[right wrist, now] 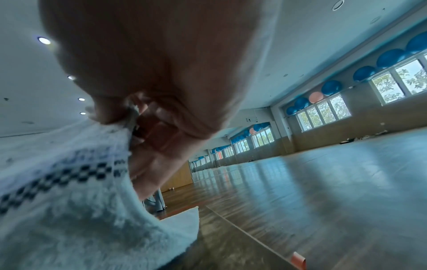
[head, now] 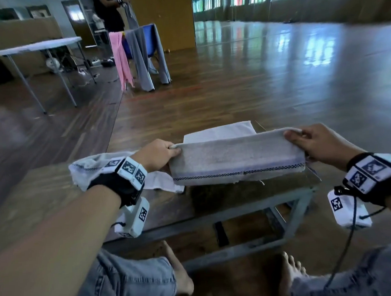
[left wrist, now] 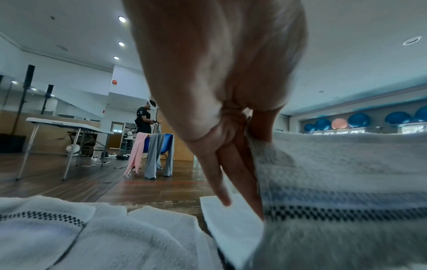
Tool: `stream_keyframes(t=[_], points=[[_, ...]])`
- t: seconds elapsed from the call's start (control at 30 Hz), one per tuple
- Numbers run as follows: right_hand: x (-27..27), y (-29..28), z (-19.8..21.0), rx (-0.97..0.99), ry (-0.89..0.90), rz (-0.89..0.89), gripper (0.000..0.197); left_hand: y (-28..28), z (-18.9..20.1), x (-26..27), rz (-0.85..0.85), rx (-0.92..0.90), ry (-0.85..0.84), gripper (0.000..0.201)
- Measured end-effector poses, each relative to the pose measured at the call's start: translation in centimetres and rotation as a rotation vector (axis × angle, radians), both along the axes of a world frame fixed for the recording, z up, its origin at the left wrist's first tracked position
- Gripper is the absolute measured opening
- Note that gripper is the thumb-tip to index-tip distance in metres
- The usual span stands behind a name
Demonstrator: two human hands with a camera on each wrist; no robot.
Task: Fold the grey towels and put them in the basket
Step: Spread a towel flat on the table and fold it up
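Note:
A grey towel (head: 236,161) with a dark checked stripe hangs folded over, stretched between both hands above a low glass-topped table (head: 251,204). My left hand (head: 160,153) pinches its upper left corner, and my right hand (head: 309,140) pinches the upper right corner. In the left wrist view the towel (left wrist: 342,182) drapes right of my left hand (left wrist: 233,138); the right wrist view shows the same towel (right wrist: 64,182) hanging below my right hand (right wrist: 143,118). A folded white towel (head: 218,131) lies on the table behind it. Another crumpled towel (head: 91,165) lies at the left. No basket is in view.
The table has a grey metal frame (head: 298,207), and my bare feet and jeans show beneath it. Farther back stand a blue chair draped with grey and pink cloths (head: 141,52), a white folding table (head: 39,46) and another person (head: 108,10). Wooden floor spreads to the right.

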State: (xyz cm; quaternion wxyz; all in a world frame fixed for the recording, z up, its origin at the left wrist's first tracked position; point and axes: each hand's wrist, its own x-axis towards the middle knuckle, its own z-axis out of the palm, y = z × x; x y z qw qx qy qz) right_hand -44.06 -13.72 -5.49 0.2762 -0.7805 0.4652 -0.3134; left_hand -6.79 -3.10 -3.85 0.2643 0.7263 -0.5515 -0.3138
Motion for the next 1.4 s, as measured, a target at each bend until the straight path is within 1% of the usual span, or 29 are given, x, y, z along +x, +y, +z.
stream_keyframes(t=[0.07,0.13,0.23,0.3,0.37,0.43,0.47,0.53,0.6,0.67,0.73,0.83,0.9,1.0,1.03,1.07,1.1,1.13,1.17,1.2,1.23,1.27,1.3,1.33,1.4], points=[[-0.6,1.7,-0.3,0.027,-0.04,-0.003,0.03,1.5,0.2,-0.6,0.009,0.066,0.142,0.025],[-0.9,3.0,-1.0,0.044,-0.004,0.016,0.039,3.1,0.5,-1.3,0.011,0.135,0.205,0.025],[-1.0,4.7,-1.8,0.128,0.044,0.076,0.047,5.0,0.9,-2.5,0.018,0.276,0.165,0.024],[-1.2,5.3,-2.3,0.165,0.087,0.093,0.052,5.7,1.0,-2.8,0.009,0.383,0.138,0.029],[-1.4,5.2,-3.2,0.18,0.108,0.063,0.046,5.5,0.9,-3.2,-0.015,0.428,0.128,0.032],[-1.5,4.0,-4.2,0.192,0.103,0.011,0.037,4.3,0.1,-3.5,0.018,0.394,0.132,0.026],[-1.4,3.2,-4.6,0.198,0.102,-0.014,0.038,3.5,-0.4,-3.6,0.044,0.35,0.128,0.024],[-0.6,1.6,-5.6,0.201,0.095,-0.052,0.04,1.5,-1.8,-3.4,0.083,0.208,0.078,0.029],[0.5,0.0,-6.6,0.173,0.092,-0.102,0.035,-0.6,-3.2,-3.0,0.132,0.048,0.036,0.037],[1.8,-2.0,-7.2,0.126,0.055,-0.197,0.032,-2.7,-4.3,-2.7,0.224,-0.072,0.056,0.041],[2.9,-4.4,-7.7,0.085,0.036,-0.277,0.034,-5.0,-5.1,-2.3,0.296,-0.152,0.07,0.041],[4.3,-8.7,-7.9,0.015,0.084,-0.304,0.037,-9.1,-5.4,-1.6,0.31,-0.227,-0.024,0.04],[5.1,-11.6,-8.0,-0.009,0.14,-0.311,0.038,-11.7,-5.6,-1.1,0.317,-0.246,-0.046,0.041],[6.2,-15.5,-8.4,0.022,0.227,-0.36,0.046,-14.9,-6.4,-0.5,0.332,-0.216,-0.096,0.039],[6.6,-16.5,-8.7,0.042,0.279,-0.344,0.043,-15.6,-6.9,-0.4,0.328,-0.21,-0.12,0.035],[7.1,-17.4,-9.0,0.06,0.338,-0.32,0.033,-16.2,-7.4,-0.4,0.33,-0.218,-0.148,0.031],[7.5,-18.0,-9.3,0.091,0.395,-0.278,0.018,-16.6,-7.9,-0.3,0.336,-0.232,-0.172,0.027],[7.9,-18.5,-9.8,0.124,0.451,-0.23,0.023,-16.8,-8.3,-0.3,0.338,-0.244,-0.185,0.025],[8.2,-18.9,-10.4,0.156,0.527,-0.175,0.042,-16.9,-8.7,-0.2,0.329,-0.243,-0.188,0.025],[8.4,-19.0,-10.9,0.191,0.606,-0.142,0.053,-17.0,-9.0,-0.1,0.306,-0.228,-0.183,0.024],[8.6,-19.1,-11.3,0.197,0.668,-0.137,0.055,-16.9,-9.2,-0.1,0.274,-0.206,-0.176,0.023],[8.8,-18.9,-11.6,0.193,0.7,-0.15,0.049,-16.8,-9.3,0.0,0.24,-0.189,-0.172,0.021],[8.9,-18.7,-11.8,0.181,0.707,-0.161,0.038,-16.7,-9.3,-0.1,0.215,-0.183,-0.172,0.018],[8.9,-18.3,-11.6,0.163,0.692,-0.16,0.027,-16.4,-9.2,-0.2,0.197,-0.187,-0.172,0.016],[8.9,-17.1,-11.1,0.134,0.631,-0.134,0.017,-15.9,-8.6,-0.7,0.161,-0.212,-0.15,0.016]])
